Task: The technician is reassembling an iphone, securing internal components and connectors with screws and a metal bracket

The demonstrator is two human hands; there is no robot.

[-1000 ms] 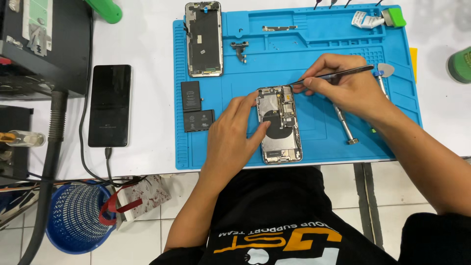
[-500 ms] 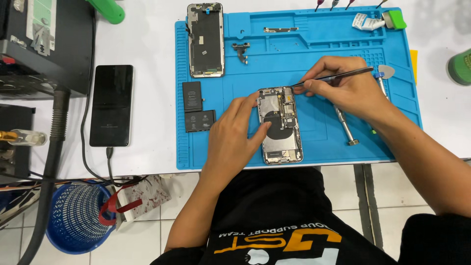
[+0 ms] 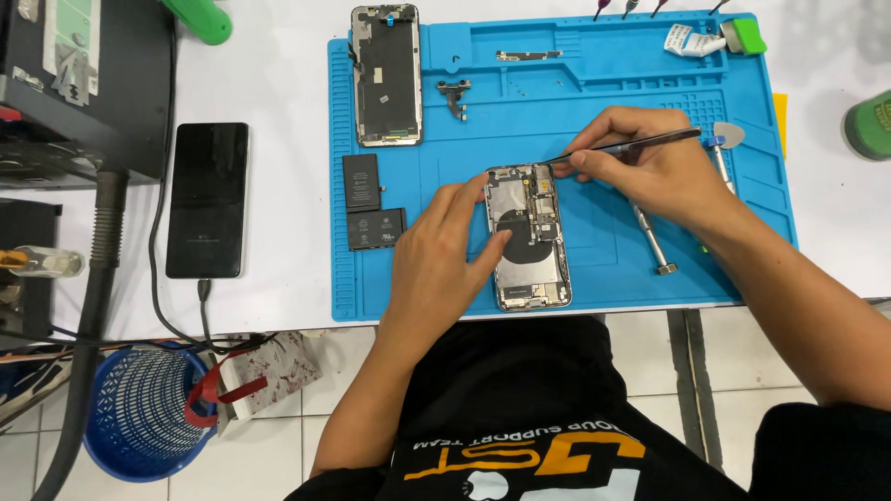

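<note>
- I see the opened phone (image 3: pixel 529 237) lying face down on the blue work mat (image 3: pixel 603 83), close to the mat's front edge, about midway along it; its internals are exposed.
- My left hand (image 3: pixel 445 250) rests on the phone's left side, fingers spread and pressing it flat, thumb across the round dark coil; not clenched around anything.
- My right hand (image 3: pixel 650 167) pinches metal tweezers (image 3: pixel 631 144); their tips meet the phone's upper right corner.
- A black L-shaped battery (image 3: pixel 369 204) lies on the mat just left of my left hand, near the mat's left edge.
- The detached screen panel (image 3: pixel 386 74) sits at the mat's back left corner.
- A screwdriver (image 3: pixel 652 243) lies right of the phone, partly under my right wrist.
- A second dark phone (image 3: pixel 208 199), cable attached, lies on the white table (image 3: pixel 278 111), left of the mat.
</note>
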